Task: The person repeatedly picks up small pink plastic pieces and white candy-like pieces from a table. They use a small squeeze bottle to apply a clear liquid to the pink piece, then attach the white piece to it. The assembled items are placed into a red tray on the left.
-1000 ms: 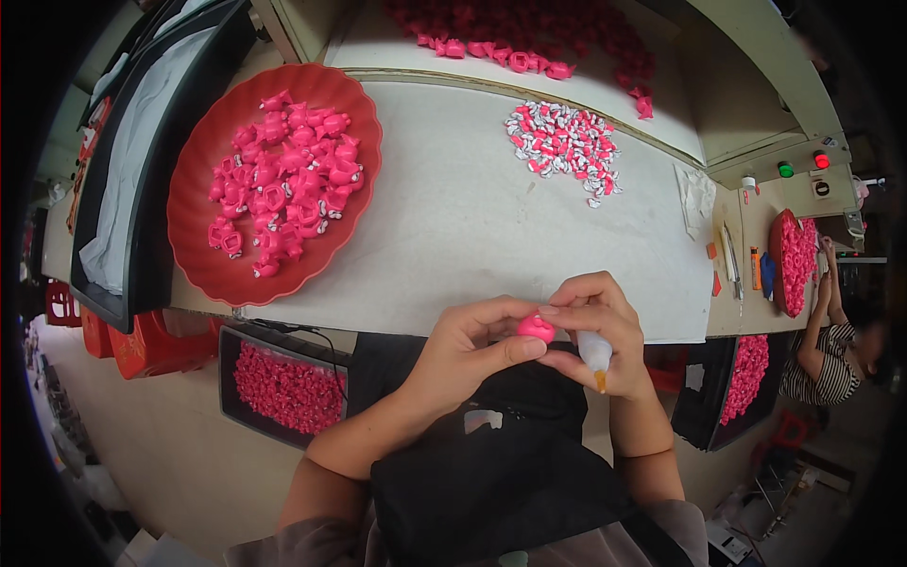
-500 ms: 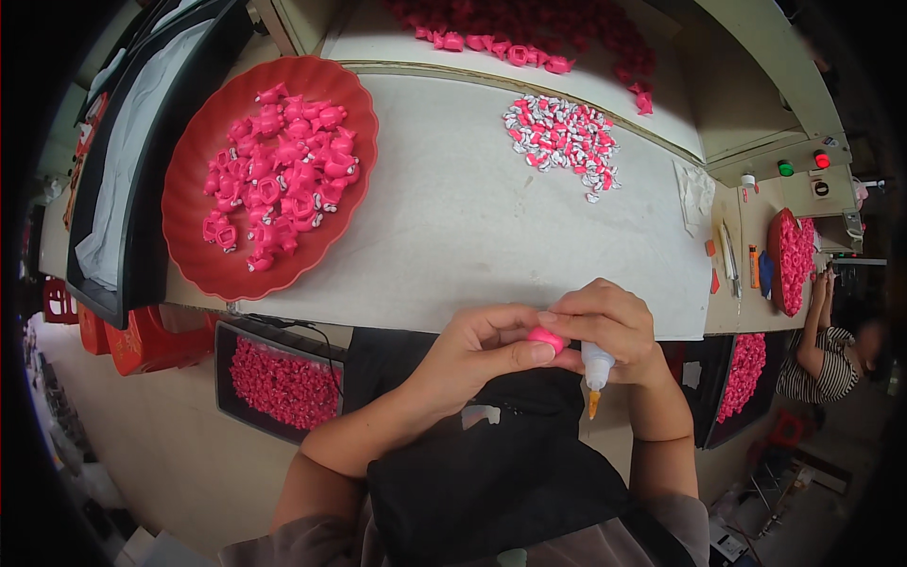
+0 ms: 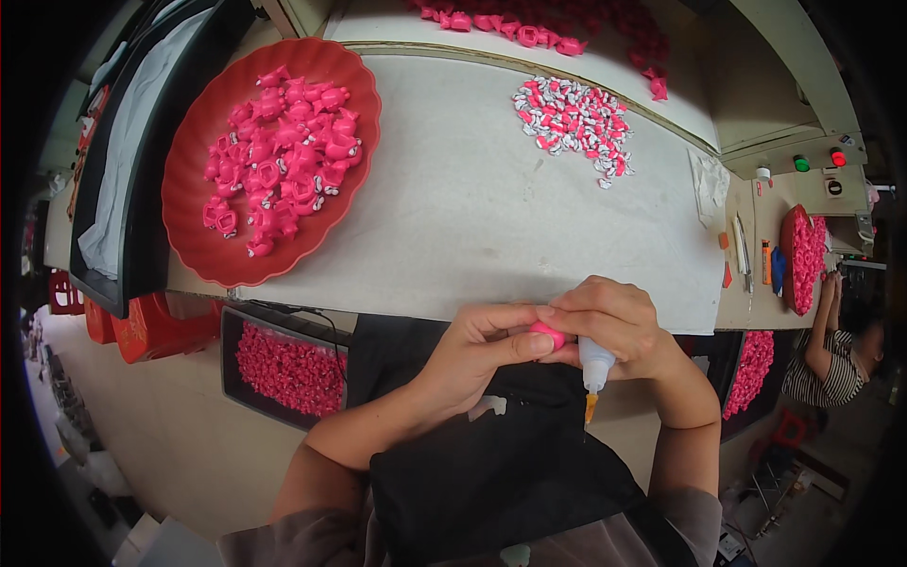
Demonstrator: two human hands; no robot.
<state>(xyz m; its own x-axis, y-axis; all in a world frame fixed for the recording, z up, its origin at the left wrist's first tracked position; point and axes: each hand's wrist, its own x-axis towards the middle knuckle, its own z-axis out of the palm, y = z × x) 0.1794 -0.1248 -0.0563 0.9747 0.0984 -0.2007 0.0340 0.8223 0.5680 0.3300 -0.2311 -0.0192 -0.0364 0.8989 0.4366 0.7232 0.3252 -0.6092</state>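
Close to the table's front edge, my left hand (image 3: pixel 477 348) pinches a small glossy pink plastic piece (image 3: pixel 548 334) between thumb and fingers. My right hand (image 3: pixel 612 323) is closed around a white glue bottle (image 3: pixel 595 363), whose amber nozzle points down, away from the piece. The right fingertips also meet the pink piece, partly covering it. To the far left, a scalloped red bowl (image 3: pixel 179 194) holds many pink plastic figures (image 3: pixel 283 142), some with white-marked bits. A pile of small white-and-pink parts (image 3: pixel 572 118) lies at the far right of the white table sheet (image 3: pixel 444 189).
A shelf behind the table carries more pink figures (image 3: pixel 529 36). Below the table's left edge sits a dark crate (image 3: pixel 283 369) of pink pieces; another pink-filled crate (image 3: pixel 749 373) stands right. A black tray (image 3: pixel 142 161) borders the bowl. Another person (image 3: pixel 827 364) works far right.
The view has shifted slightly, so the table sits a little higher in it. Both hands keep their hold; the pink piece appears turned a little between the fingers.
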